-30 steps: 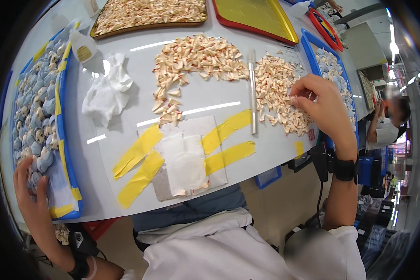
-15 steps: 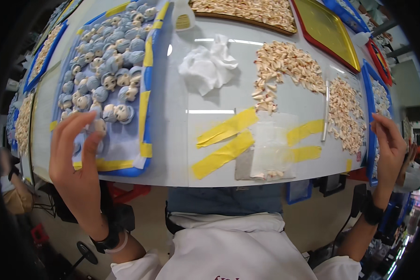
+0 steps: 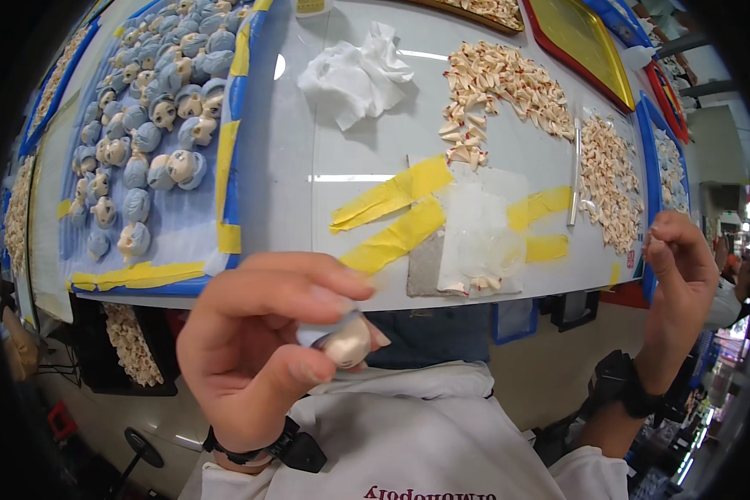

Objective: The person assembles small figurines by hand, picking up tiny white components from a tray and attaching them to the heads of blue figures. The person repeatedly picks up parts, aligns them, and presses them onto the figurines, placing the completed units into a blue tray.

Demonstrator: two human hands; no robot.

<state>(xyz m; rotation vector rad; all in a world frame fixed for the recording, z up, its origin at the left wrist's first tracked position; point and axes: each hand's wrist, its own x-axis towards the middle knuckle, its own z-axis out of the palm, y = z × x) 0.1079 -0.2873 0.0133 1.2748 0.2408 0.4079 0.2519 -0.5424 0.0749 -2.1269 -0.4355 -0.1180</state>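
Between the thumb and fingers of my left hand is a small doll head with a pale face and blue hair. I hold it in front of the table's near edge, above my lap. My right hand is raised at the table's right side, beside a blue tray. Its thumb and fingertips come together in a pinch, and whatever they hold is too small to make out. Many similar doll heads lie in the blue-rimmed tray on the left, which has yellow tape along its edges.
Small cream pieces with reddish tips form a pile and another pile beside a thin rod. Yellow tape strips flank a white sheet at the near edge. A crumpled tissue and a gold tray lie farther back.
My left hand has moved from the doll-head tray toward me and to the right, carrying a doll head. My right hand stays near the right tray, its fingers more curled. The view has shifted slightly.
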